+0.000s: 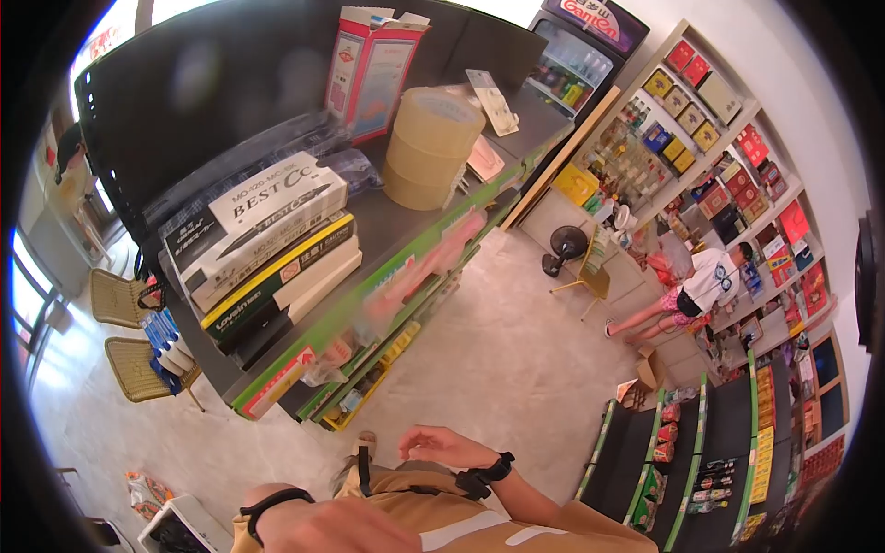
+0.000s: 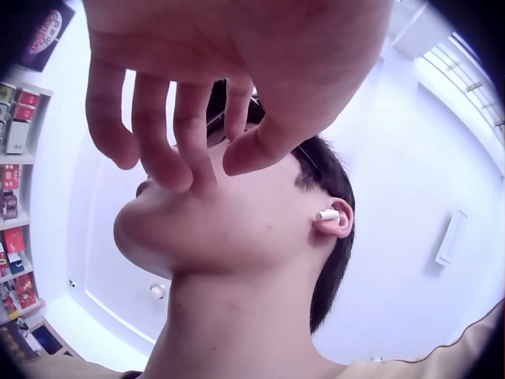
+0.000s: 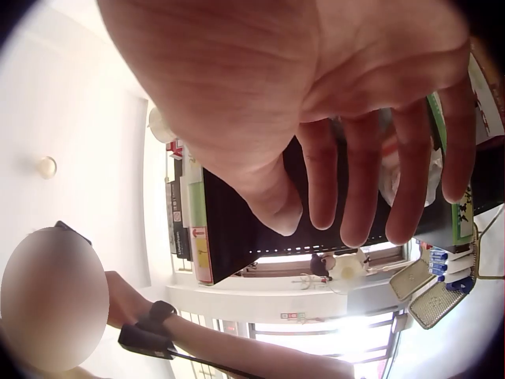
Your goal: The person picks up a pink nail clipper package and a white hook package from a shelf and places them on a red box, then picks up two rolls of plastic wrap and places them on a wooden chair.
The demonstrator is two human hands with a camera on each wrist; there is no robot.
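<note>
My left hand (image 1: 332, 527) is raised in front of the body, a black band round its wrist. Seen in the left wrist view, its loosely bent fingers (image 2: 162, 150) hang in front of the wearer's chin and hold nothing. Lower and to the right, my right hand (image 1: 447, 449) hovers before the waist, with a strapped black wrist camera. Its fingers (image 3: 359, 181) hang relaxed and hold nothing. Nearest is a dark shelf unit, topped by a stack of pen boxes (image 1: 277, 198), stacked rolls of tape (image 1: 426, 157) and an opened red and white carton (image 1: 369, 78).
Wicker chairs (image 1: 138, 369) stand left of the shelf. Another shelf unit (image 1: 682, 470) with green edges is at lower right. Further off, a person in a white shirt (image 1: 710, 281) is by the wall shelves, near a yellow chair (image 1: 595, 276) and a black fan (image 1: 567, 244).
</note>
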